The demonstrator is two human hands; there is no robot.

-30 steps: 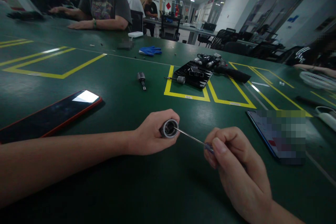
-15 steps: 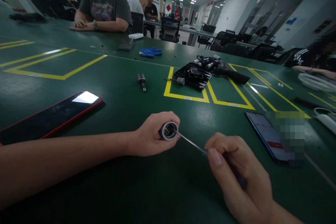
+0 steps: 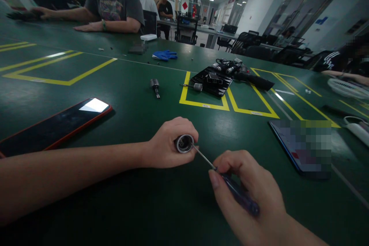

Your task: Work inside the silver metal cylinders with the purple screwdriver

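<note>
My left hand is wrapped round a short metal cylinder, its round open end turned toward me. Small parts show dimly inside that opening. My right hand pinches a screwdriver with a dark purple handle and a thin steel shaft. The shaft's tip meets the right side of the cylinder's rim; whether it goes inside I cannot tell. On the table beyond lie a metal part with a narrow stem and a similar part with a thin rod.
A red-edged phone lies left, another phone right. Farther off are a black tray with metal parts and cables, and a blue glove. Yellow tape marks the green table. A person sits opposite.
My right hand has moved left and turned, so more of the screwdriver handle shows. The cylinder has tilted slightly. The person opposite has reached an arm out to the left.
</note>
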